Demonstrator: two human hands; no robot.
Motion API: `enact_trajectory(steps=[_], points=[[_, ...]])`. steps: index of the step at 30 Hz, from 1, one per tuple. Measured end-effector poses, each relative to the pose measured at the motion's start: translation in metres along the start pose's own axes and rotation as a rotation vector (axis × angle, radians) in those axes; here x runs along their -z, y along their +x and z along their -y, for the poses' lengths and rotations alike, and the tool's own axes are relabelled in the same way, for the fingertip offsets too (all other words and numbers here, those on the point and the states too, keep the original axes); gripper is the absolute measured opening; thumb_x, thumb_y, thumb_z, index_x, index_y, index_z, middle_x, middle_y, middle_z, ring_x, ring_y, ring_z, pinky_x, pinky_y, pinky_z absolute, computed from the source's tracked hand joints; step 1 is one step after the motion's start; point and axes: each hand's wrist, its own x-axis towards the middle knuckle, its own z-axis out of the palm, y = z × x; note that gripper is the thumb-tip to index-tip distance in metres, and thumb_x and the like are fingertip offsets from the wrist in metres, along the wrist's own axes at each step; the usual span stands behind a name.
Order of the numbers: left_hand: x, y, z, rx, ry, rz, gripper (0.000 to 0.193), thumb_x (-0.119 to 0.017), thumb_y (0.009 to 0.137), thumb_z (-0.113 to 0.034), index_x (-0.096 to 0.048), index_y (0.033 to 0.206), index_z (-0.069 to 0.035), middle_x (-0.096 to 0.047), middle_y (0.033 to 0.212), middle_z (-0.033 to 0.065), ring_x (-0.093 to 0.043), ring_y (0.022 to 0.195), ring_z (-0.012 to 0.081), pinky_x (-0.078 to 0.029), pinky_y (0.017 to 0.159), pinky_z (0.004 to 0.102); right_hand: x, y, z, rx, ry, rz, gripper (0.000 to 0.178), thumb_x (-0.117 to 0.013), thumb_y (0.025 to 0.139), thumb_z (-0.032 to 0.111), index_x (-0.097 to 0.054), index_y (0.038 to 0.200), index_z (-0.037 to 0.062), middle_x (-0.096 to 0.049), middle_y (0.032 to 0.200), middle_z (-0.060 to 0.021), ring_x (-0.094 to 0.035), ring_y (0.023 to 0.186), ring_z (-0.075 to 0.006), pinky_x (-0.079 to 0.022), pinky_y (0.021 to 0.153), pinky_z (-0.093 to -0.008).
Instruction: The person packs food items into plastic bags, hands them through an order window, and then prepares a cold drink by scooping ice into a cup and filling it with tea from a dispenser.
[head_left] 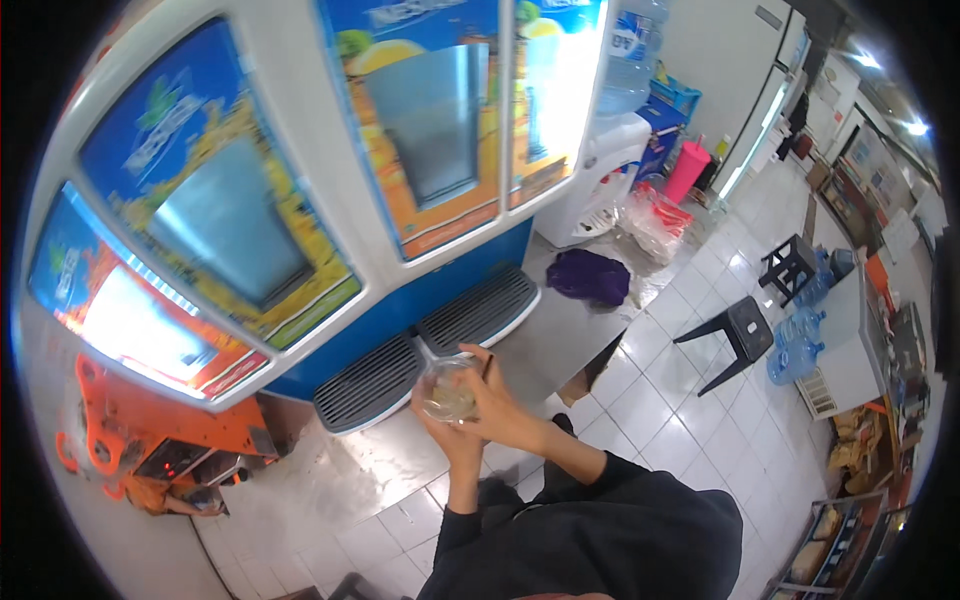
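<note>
In front of me a clear plastic cup with something pale in it, which I cannot make out, is held between both hands. My left hand wraps round its left side and underside. My right hand closes on it from the right, fingers over the near side and rim. The cup is just before the grey slatted drip trays of a large drink dispenser, whose front has bright panels with cup pictures.
Right of the trays a purple cloth lies on the steel counter. Behind it stands a white water dispenser with a bottle on top. A pink tumbler and a plastic bag are beside it. Black stools stand on the tiled floor.
</note>
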Motion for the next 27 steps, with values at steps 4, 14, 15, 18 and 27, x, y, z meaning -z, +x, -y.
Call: enact_trajectory(steps=[4, 14, 15, 18, 27], points=[[-0.074, -0.005, -0.006, 0.052, 0.024, 0.229, 0.083, -0.078, 0.065, -0.014, -0.030, 0.132, 0.001, -0.045, 0.127, 0.0179, -0.045, 0.119, 0.0295, -0.036, 0.101, 0.0404, 0.079, -0.029, -0.036, 0.047, -0.188, -0.032, 0.062, -0.079, 0.068, 0.032, -0.049, 0.116, 0.0084, -0.021, 0.140, -0.0257, -0.033, 0.122, -0.0471, -0.033, 0.100, -0.0474], [-0.339, 0.047, 0.042, -0.038, -0.121, 0.420, 0.086, -0.081, 0.062, -0.007, -0.030, 0.131, -0.001, -0.048, 0.124, 0.0172, -0.050, 0.114, 0.0274, -0.041, 0.098, 0.0364, 0.311, -0.001, -0.222, 0.169, -0.206, -1.008, 0.016, -0.048, 0.093, 0.013, -0.049, 0.082, -0.0003, -0.046, 0.073, -0.0073, -0.044, 0.063, -0.0137, -0.035, 0.057, -0.0252], [-0.366, 0.056, 0.054, -0.036, -0.148, 0.457, 0.086, -0.081, 0.062, -0.008, -0.030, 0.130, -0.001, -0.047, 0.123, 0.0163, -0.049, 0.114, 0.0271, -0.040, 0.098, 0.0365, 0.336, 0.023, -0.243, -0.011, -0.103, -0.957, 0.013, -0.047, 0.093, 0.008, -0.052, 0.088, -0.0026, -0.050, 0.078, -0.0075, -0.051, 0.071, -0.0140, -0.041, 0.062, -0.0240], [-0.439, 0.081, 0.073, -0.005, -0.175, 0.556, 0.083, -0.081, 0.063, -0.009, -0.031, 0.129, -0.003, -0.047, 0.121, 0.0142, -0.047, 0.114, 0.0265, -0.039, 0.098, 0.0369, 0.398, 0.102, -0.309, 0.077, -0.360, -0.683, 0.025, -0.046, 0.090, 0.000, -0.057, 0.112, -0.0014, -0.060, 0.108, -0.0161, -0.057, 0.102, -0.0294, -0.043, 0.091, -0.0344], [-0.548, 0.109, 0.126, 0.078, 0.041, 0.414, 0.071, -0.078, 0.070, -0.018, -0.034, 0.121, 0.003, -0.053, 0.110, 0.0188, -0.053, 0.104, 0.0300, -0.042, 0.092, 0.0376, 0.422, 0.148, -0.357, -0.002, -0.414, -0.405, 0.028, -0.046, 0.092, 0.006, -0.056, 0.118, -0.0002, -0.058, 0.110, -0.0198, -0.053, 0.105, -0.0350, -0.041, 0.091, -0.0406]])
